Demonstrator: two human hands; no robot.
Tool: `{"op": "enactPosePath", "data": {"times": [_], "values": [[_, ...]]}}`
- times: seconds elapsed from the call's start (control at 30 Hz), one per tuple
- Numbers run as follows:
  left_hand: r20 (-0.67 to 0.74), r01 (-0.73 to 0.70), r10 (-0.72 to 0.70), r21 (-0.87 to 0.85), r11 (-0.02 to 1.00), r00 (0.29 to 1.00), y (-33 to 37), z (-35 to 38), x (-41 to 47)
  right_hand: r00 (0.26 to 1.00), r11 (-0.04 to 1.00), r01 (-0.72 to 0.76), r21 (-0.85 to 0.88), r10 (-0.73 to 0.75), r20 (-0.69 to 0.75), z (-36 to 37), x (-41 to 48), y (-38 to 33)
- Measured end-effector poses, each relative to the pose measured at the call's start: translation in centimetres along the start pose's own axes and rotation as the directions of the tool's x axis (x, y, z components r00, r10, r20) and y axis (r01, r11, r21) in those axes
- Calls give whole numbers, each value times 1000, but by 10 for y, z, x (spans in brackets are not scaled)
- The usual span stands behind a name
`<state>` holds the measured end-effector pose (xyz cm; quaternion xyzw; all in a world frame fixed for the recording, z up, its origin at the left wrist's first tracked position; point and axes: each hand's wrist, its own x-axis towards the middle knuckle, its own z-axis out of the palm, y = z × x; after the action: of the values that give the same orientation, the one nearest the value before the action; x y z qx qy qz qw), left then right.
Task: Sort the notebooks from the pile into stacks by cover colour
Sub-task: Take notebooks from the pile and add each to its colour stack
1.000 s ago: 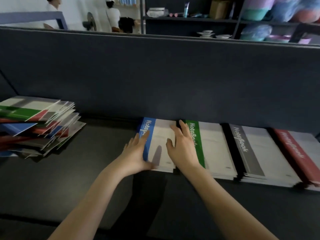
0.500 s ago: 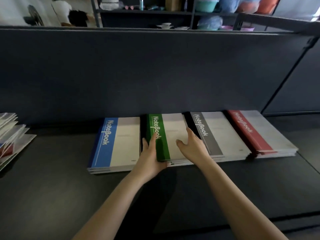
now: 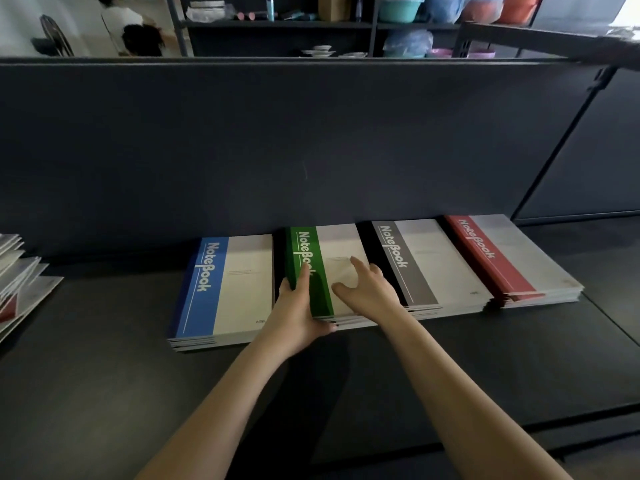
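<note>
"Both hands had come off the blue notebook stack (image 3: 225, 289) since a second earlier, hadn't they?"

"Yes. They were now at the green notebook stack (image 3: 341, 244), second from the left in a row of four along the foot of the dark partition (image 3: 311, 150)."

"How did the left hand sit?"

"The left hand (image 3: 298, 313) cupped that stack's near left corner. Its fingers ran straight along the spine side, the index finger lay on the green band, and the thumb lay along the near edge. It pinched nothing."

"And the right?"

"The right hand (image 3: 367, 292) lay on the white part of the top cover, fingers spread and only lightly bent."

"What flanked the green ones?"

"The blue stack was just beside it on the left. The grey notebook stack (image 3: 422, 258) was on the right, then the red notebook stack (image 3: 512, 258). All lay flat on the black table (image 3: 138, 375), 'NoteBook' printed on each coloured band."

"And the unsorted pile?"

"The mixed pile (image 3: 17, 271) sat well apart at the left edge, partly out of view and loosely fanned, with a red cover showing. Beyond the partition stood shelves (image 3: 277, 24) with bowls and coloured tubs."
</note>
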<state>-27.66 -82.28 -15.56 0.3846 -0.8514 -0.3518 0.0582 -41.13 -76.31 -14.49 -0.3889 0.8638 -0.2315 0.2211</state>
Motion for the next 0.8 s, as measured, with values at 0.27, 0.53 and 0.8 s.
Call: {"op": "enactPosePath", "data": {"times": [0.27,0.53,0.8], "values": [[12,-22,20,153,988,1000,2,-10,-2,1000,999,-6,54,5,25,-3,-2,3],[26,25,-30,174,984,999,7,-2,-7,999,983,-10,184,4,36,-10,-6,5],[49,127,-139,195,972,989,23,-5,-7,993,967,112,230,-117,9,-31,-8,9]]}}
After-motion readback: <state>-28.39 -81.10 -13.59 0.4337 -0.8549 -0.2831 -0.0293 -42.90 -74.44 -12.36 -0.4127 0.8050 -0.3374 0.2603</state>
